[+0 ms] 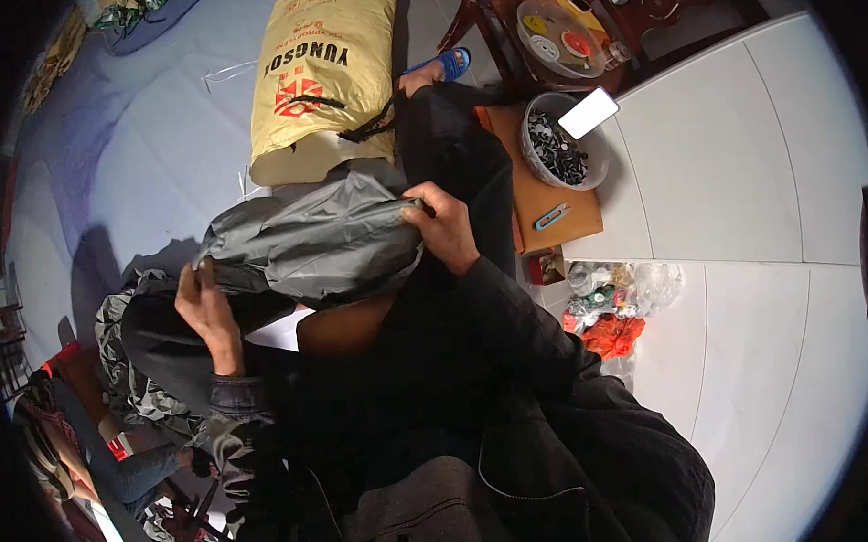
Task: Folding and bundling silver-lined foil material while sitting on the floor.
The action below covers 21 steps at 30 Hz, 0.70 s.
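Observation:
A piece of thin dark grey, slightly shiny cloth (333,241) lies across my lap, stretched between my two hands and full of creases. My left hand (211,317) pinches its left edge between thumb and fingers. At the upper right edge, my right hand (444,230) grips the cloth, the thumb lying over it. The cloth hides parts of my right fingers. Beyond it, the pale open end of a yellow woven sack (342,93) faces me, with black strips lying on it.
To the right, a brown pad (575,213) carries blue thread snips (552,217) and a tub of small black-and-white pieces (556,152), a white rectangle (588,114) on its rim. A tray (594,63) stands farther back. Camouflage cloth (121,354) and another person (125,463) are left.

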Tool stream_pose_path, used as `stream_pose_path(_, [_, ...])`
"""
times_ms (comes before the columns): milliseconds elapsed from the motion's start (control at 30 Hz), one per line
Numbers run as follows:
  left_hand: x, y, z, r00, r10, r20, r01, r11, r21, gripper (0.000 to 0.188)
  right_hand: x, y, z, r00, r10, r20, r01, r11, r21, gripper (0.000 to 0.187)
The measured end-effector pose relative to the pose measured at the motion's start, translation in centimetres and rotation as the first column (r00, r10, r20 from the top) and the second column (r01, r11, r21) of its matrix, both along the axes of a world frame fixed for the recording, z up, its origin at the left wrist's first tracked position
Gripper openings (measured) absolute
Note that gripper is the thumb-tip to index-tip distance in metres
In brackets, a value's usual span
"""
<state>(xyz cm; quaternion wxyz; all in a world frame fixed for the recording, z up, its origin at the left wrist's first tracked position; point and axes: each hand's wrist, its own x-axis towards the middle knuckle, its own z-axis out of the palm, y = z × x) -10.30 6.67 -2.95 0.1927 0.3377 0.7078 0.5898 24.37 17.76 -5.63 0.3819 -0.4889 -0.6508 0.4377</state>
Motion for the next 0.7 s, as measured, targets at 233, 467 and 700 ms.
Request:
stream_pose_path(233, [-2.4, 0.0, -0.9, 0.888, -0.041, 0.458, 0.001, 0.996, 0.089, 0.011, 0.3, 0.1, -1.5, 0.995, -0.042, -0.091, 0.034, 0.995, -0.096, 0.021])
stream_pose_path(467, [-6.3, 0.2, -0.1, 0.923, -0.045, 0.382, 0.001, 0.993, 0.114, 0.011, 0.6, 0.5, -2.6, 0.985, -0.131, -0.111, 0.121, 0.989, -0.09, 0.03])
stream_pose_path(700, [1.9, -0.1, 4.1, 0.918, 0.102, -0.383, -0.124, 0.992, -0.033, 0.026, -1.3, -0.1, 1.1, 0.976, -0.2, -0.086, 0.211, 0.965, 0.155, 0.016])
